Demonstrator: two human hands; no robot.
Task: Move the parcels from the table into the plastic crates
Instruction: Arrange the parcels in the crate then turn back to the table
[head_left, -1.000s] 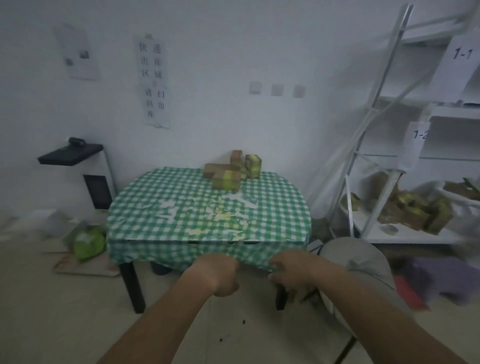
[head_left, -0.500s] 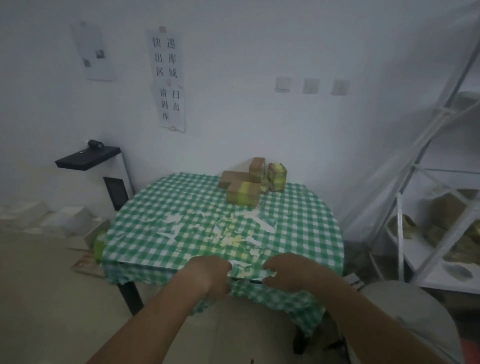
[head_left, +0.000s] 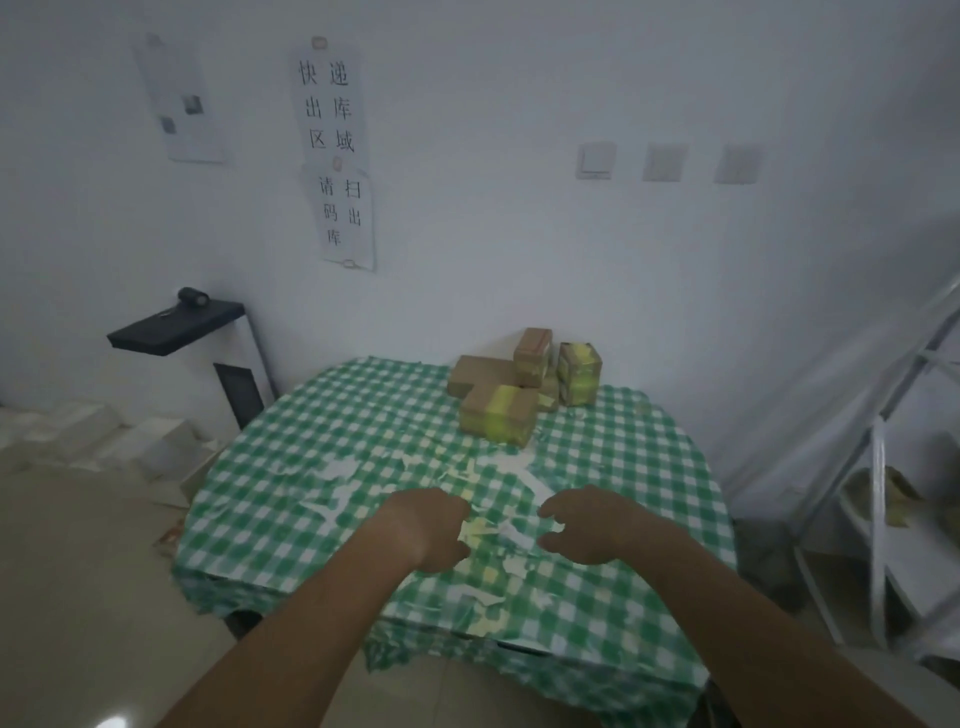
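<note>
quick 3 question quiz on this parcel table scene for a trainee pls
1. True or false: the left hand grips a brown cardboard parcel.
2. Where on the green-and-white checked tablecloth does the parcel cluster sit? A near edge; B far side by the wall; C left edge.
3. Fill in: the right hand hovers with its fingers loosely ____.

Key: 1 false, both hands are empty; 2 B; 3 curled.

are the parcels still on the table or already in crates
On the table: the parcels sit clustered at the far edge of the checked table; neither hand holds one.
</note>
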